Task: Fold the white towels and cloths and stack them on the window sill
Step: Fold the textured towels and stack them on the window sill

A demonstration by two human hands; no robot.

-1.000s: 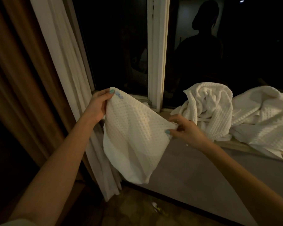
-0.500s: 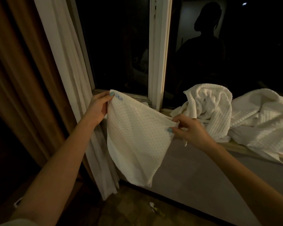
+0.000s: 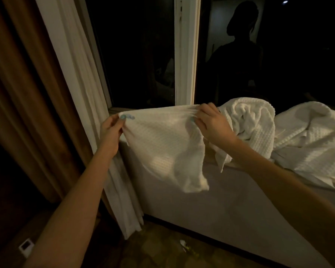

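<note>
A small white waffle-weave cloth hangs in the air in front of the window sill. My left hand pinches its upper left corner, and my right hand pinches its upper right corner, so the top edge is stretched level between them. The rest of the cloth droops below. On the sill to the right lie a crumpled white towel and a larger rumpled white towel.
A white curtain and a brown curtain hang at the left. The dark window with a white frame post rises behind. Below the sill is a grey wall; small litter lies on the floor.
My right hand has risen and moved toward the window, bringing its corner level with the left one. The cloth now hangs from a taut top edge instead of slanting.
</note>
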